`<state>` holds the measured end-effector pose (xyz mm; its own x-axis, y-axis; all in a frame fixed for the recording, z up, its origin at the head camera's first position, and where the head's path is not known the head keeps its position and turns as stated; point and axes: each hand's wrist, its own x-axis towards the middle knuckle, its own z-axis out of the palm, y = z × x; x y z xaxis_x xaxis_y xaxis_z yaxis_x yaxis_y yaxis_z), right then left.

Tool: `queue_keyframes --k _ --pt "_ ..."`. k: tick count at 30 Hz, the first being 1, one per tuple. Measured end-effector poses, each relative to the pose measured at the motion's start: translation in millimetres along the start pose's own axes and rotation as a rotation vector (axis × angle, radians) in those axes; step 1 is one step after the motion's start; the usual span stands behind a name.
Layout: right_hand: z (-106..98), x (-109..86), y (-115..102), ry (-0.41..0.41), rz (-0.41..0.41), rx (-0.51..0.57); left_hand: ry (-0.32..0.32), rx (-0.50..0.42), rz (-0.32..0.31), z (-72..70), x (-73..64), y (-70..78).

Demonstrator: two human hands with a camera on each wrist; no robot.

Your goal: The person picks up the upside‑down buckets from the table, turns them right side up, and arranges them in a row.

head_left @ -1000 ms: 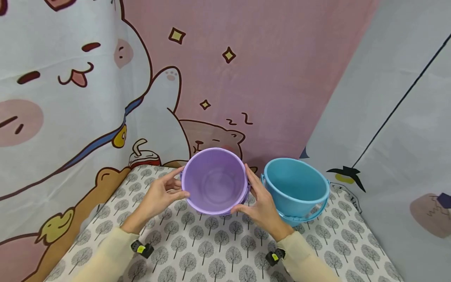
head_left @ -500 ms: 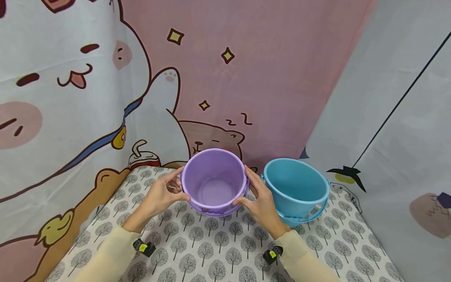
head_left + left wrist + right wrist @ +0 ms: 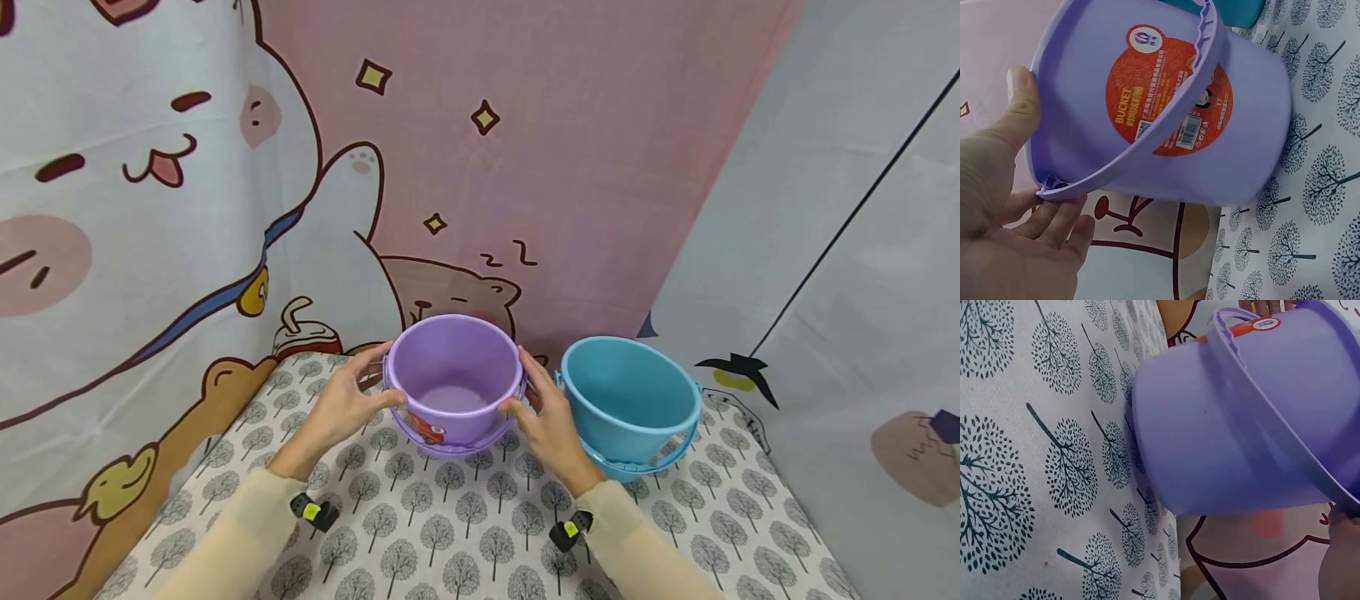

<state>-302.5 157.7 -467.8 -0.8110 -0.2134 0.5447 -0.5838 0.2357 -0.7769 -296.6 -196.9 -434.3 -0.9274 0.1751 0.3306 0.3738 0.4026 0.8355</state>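
Observation:
A purple bucket (image 3: 454,367) is upright at the middle of the tree-patterned cloth, its base at or very near the cloth. My left hand (image 3: 347,402) grips its left side, thumb at the rim and fingers by the handle's pivot. On the right side, my right hand (image 3: 551,425) holds the rim, thumb towards the front. The bucket's handle (image 3: 1141,140) hangs down across its front. A red label (image 3: 1147,87) printed "BUCKET" faces me. In the right wrist view only part of my right hand (image 3: 1341,556) shows.
A light-blue bucket (image 3: 630,392) stands just right of my right hand, its handle (image 3: 678,458) lowered at the front. Behind the table (image 3: 442,542) hangs a pink and white cartoon curtain (image 3: 585,167). A grey-white curtain (image 3: 847,333) closes off the right side.
The purple bucket has tipped from facing me to upright, and its base has come down. Its red label has come into view. Both hands stay on its sides; the light-blue bucket has not moved.

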Motion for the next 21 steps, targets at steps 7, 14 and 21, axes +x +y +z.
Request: queue_keyframes --k 7,14,21 --pt "2.0 -1.5 6.5 -0.052 0.089 -0.087 -0.055 -0.018 -0.019 0.8 2.0 -5.4" --pt "1.4 -3.8 8.3 -0.078 0.133 -0.178 -0.088 0.009 -0.027 0.7 0.1 -13.4" --pt "-2.4 -11.9 8.0 -0.092 0.112 -0.182 -0.061 0.078 -0.048 3.9 -4.6 -11.2"
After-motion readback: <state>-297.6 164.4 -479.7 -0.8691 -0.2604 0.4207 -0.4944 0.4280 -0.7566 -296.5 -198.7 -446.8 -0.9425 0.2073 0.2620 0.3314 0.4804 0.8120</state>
